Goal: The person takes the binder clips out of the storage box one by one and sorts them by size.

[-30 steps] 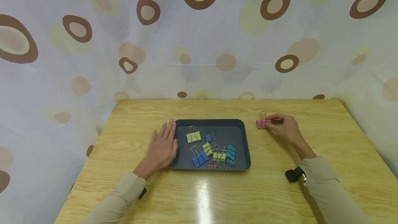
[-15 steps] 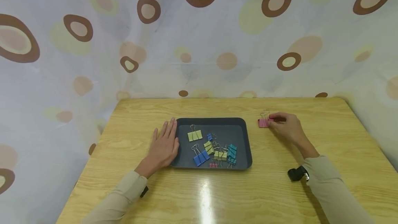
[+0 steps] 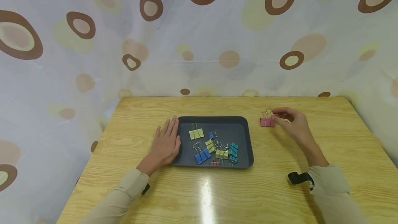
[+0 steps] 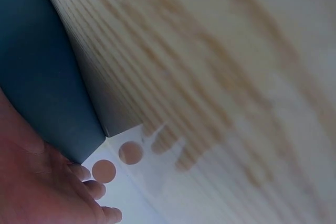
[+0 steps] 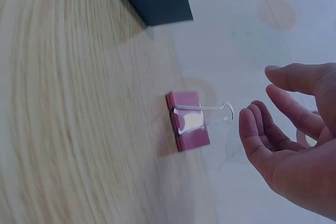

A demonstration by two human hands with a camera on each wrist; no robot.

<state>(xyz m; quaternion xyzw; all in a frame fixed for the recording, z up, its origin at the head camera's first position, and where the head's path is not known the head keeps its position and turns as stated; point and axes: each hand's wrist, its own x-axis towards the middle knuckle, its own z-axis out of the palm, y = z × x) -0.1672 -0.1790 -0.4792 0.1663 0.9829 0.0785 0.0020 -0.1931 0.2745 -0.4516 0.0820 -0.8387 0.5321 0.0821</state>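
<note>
A pink binder clip [image 3: 266,122] stands on the table right of the tray, its wire handles up. Beside it is my right hand [image 3: 295,124]; in the right wrist view the thumb and fingers are parted and clear of the clip [image 5: 195,139], holding nothing. My left hand [image 3: 164,145] lies with straight fingers along the left wall of the dark grey tray [image 3: 231,129]. The left wrist view shows that palm [image 4: 31,187] next to the tray's outer side. Inside the tray are several binder clips, among them yellow [image 3: 196,134], blue [image 3: 202,156], teal [image 3: 233,149] and small pink [image 3: 215,164].
The wooden table [image 3: 174,196] runs back to a patterned curtain [image 3: 199,51] with brown and yellow spots. Bare tabletop lies between the tray and the pink clip. A black strap [image 3: 297,178] hangs at my right wrist.
My right hand has let go of the pink clip and drawn back slightly to the right. The clip stays upright on the table. My left hand keeps its place at the tray.
</note>
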